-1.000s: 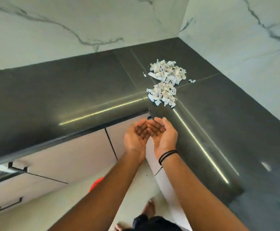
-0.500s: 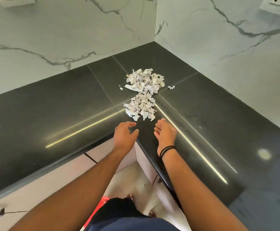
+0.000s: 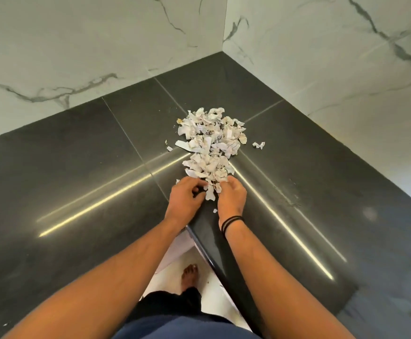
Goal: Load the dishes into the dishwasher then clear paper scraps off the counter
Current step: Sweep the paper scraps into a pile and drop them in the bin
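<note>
**Both hands reach the near edge of the scrap pile**

The paper scraps (image 3: 210, 146) lie heaped on the dark counter (image 3: 77, 167), in front of the corner where the two marble walls (image 3: 322, 57) meet. The left hand (image 3: 186, 199) and right hand (image 3: 231, 199) sit at the pile's near edge, fingers curled onto the closest scraps, one piece between them; whether either truly grips paper I cannot tell. One stray scrap (image 3: 258, 144) lies just right of the pile. This looks like the scrap-clearing step. Next, the hands likely need to cup together around the heap and draw it toward the counter's edge.
</note>
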Demonstrator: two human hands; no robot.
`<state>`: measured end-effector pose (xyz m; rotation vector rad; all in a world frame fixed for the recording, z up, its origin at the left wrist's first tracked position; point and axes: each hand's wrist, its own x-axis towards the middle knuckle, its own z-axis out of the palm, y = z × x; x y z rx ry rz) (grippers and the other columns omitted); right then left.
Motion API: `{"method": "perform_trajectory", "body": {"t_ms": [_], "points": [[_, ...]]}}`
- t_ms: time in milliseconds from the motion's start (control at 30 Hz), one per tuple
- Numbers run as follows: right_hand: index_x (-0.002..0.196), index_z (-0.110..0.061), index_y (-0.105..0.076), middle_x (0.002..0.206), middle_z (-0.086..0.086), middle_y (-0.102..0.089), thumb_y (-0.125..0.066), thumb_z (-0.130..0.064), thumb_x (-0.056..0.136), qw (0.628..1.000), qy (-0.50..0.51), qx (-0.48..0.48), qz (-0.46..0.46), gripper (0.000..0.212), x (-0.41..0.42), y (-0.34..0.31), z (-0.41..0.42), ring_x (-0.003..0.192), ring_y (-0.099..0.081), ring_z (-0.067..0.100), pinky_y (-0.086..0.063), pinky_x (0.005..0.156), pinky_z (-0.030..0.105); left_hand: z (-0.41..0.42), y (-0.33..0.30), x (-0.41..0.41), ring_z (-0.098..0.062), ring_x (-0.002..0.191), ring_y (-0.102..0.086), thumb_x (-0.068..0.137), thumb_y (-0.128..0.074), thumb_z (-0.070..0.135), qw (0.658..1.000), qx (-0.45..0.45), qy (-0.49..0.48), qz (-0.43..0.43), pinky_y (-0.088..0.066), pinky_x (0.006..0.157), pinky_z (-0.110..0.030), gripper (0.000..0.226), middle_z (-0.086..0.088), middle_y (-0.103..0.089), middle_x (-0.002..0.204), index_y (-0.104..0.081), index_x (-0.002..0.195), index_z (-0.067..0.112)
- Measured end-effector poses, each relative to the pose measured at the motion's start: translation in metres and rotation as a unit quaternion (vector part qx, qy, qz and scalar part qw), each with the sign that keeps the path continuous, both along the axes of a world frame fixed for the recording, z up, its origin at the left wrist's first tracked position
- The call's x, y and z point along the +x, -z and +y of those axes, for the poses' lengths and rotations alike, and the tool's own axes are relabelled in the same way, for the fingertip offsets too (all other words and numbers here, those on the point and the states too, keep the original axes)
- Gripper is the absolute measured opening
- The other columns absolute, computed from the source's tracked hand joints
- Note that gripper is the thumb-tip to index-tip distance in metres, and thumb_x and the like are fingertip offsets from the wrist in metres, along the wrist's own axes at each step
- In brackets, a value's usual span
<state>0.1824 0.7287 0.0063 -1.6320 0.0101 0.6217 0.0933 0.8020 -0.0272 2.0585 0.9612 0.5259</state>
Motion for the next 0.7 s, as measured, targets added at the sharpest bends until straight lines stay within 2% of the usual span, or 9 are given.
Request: {"method": "perform_trajectory", "body": {"t_ms": [133,200,267,333,400,467,567,633,700], "points": [[0.105,-0.018,-0.068,0.106,0.002,-0.070,-0.059,-0.013,0.090,0.997,0.045,-0.019,-0.055,0.018,0.021,-0.002,0.017,0.100,-0.066,0.017,-0.052,0.089,0.029,0.026,-0.005,0.003,-0.009,0.086,-0.056,0.082,-0.080,0.029,0.994,0.081,-0.052,-0.048,-0.052,0.081,-0.036,0.021,0.008,-0.056,0.096,-0.066,0.096,0.022],[0.107,-0.018,-0.066,0.111,0.000,-0.065,-0.059,-0.014,0.094,0.989,0.071,-0.051,-0.116,0.015,0.031,-0.002,0.017,0.106,-0.061,0.014,-0.050,0.094,0.030,0.036,-0.006,-0.005,-0.014,0.102,-0.052,0.079,-0.080,0.047,0.987,0.136,-0.079,-0.035,-0.047,0.092,-0.038,0.042,0.006,-0.054,0.109,-0.062,0.108,0.022],[0.113,-0.018,-0.063,0.117,-0.002,-0.059,-0.059,-0.019,0.095,0.979,0.056,-0.073,-0.184,0.018,0.039,0.001,0.014,0.113,-0.055,0.014,-0.046,0.099,0.031,0.045,-0.004,-0.013,-0.017,0.128,-0.043,0.071,-0.074,0.071,0.990,0.135,-0.041,0.006,-0.036,0.110,-0.038,0.076,0.003,-0.049,0.134,-0.054,0.129,0.026],[0.132,-0.017,-0.054,0.136,0.003,-0.051,-0.060,-0.033,0.096,0.960,-0.013,-0.111,-0.256,0.040,0.039,0.008,0.010,0.130,-0.045,0.017,-0.038,0.110,0.032,0.052,0.001,-0.019,-0.020,0.149,-0.023,0.065,-0.062,0.087,0.993,0.101,0.012,0.059,-0.018,0.122,-0.040,0.104,-0.002,-0.030,0.159,-0.038,0.149,0.029],[0.151,-0.021,-0.035,0.159,0.007,-0.027,-0.061,-0.049,0.093,0.938,-0.098,-0.149,-0.297,0.070,0.030,0.016,0.002,0.150,-0.018,0.019,-0.020,0.119,0.025,0.057,0.009,-0.021,-0.021,0.156,-0.005,0.070,-0.048,0.093,0.992,0.077,0.043,0.095,-0.007,0.126,-0.045,0.112,-0.004,-0.010,0.168,-0.021,0.159,0.030],[0.158,-0.026,-0.017,0.166,0.008,-0.004,-0.062,-0.066,0.084,0.883,-0.206,-0.193,-0.376,0.096,0.019,0.023,-0.004,0.154,0.007,0.020,-0.008,0.123,0.032,0.061,0.013,-0.017,-0.018,0.157,0.007,0.082,-0.033,0.089,0.991,0.061,0.064,0.098,-0.002,0.127,-0.048,0.103,-0.004,0.001,0.170,-0.008,0.162,0.030],[0.160,-0.029,-0.008,0.166,0.015,0.010,-0.051,-0.088,0.072,0.726,-0.363,-0.291,-0.506,0.114,0.009,0.034,-0.007,0.152,0.015,0.033,-0.004,0.123,0.055,0.068,0.011,-0.002,-0.014,0.155,0.016,0.090,-0.018,0.084,0.994,0.026,0.073,0.076,0.004,0.127,-0.046,0.092,-0.002,0.009,0.170,0.003,0.162,0.030],[0.160,-0.029,-0.008,0.165,0.017,0.011,-0.044,-0.094,0.070,0.684,-0.390,-0.322,-0.525,0.116,0.012,0.038,-0.001,0.152,0.016,0.035,-0.005,0.121,0.060,0.073,0.010,0.009,-0.014,0.154,0.020,0.091,-0.012,0.083,0.992,0.029,0.088,0.088,0.005,0.127,-0.047,0.090,-0.002,0.014,0.170,0.008,0.162,0.030],[0.160,-0.028,-0.010,0.165,0.019,0.010,-0.042,-0.093,0.073,0.675,-0.382,-0.337,-0.534,0.113,0.024,0.042,0.011,0.152,0.015,0.035,-0.006,0.120,0.062,0.076,0.009,0.023,-0.013,0.153,0.023,0.089,-0.006,0.084,0.988,0.025,0.113,0.101,0.006,0.126,-0.048,0.091,-0.001,0.019,0.169,0.012,0.161,0.031]]}}
